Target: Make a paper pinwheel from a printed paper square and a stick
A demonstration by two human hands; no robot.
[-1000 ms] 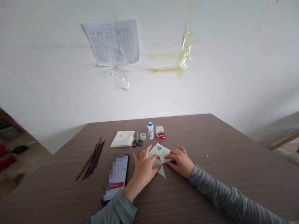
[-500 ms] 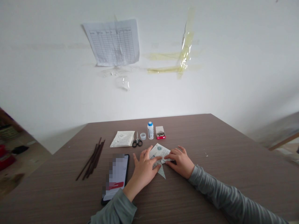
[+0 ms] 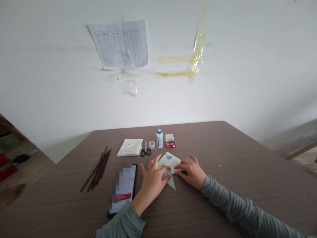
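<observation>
A folded sheet of printed paper (image 3: 170, 159) lies flat on the dark wooden table, with a pointed flap reaching toward me. On its left side, my left hand (image 3: 153, 178) has thumb and index finger on the folded flap, while its other fingers are spread. The thumb and fingertips of my right hand (image 3: 192, 172) are closed on the paper's right edge. My fingers hide part of the fold in the middle.
Beyond the paper stand a glue bottle (image 3: 159, 138), a small red box (image 3: 170, 141), a plastic cap (image 3: 152, 144) and scissors (image 3: 145, 151). Left are a paper packet (image 3: 130, 147), several brown sticks (image 3: 98, 170) and a phone (image 3: 126, 185). A wall (image 3: 173, 102) rises behind.
The fold at the middle has shifted slightly, and the flap between my fingers now lies flatter. Both hands stay almost in the same place.
</observation>
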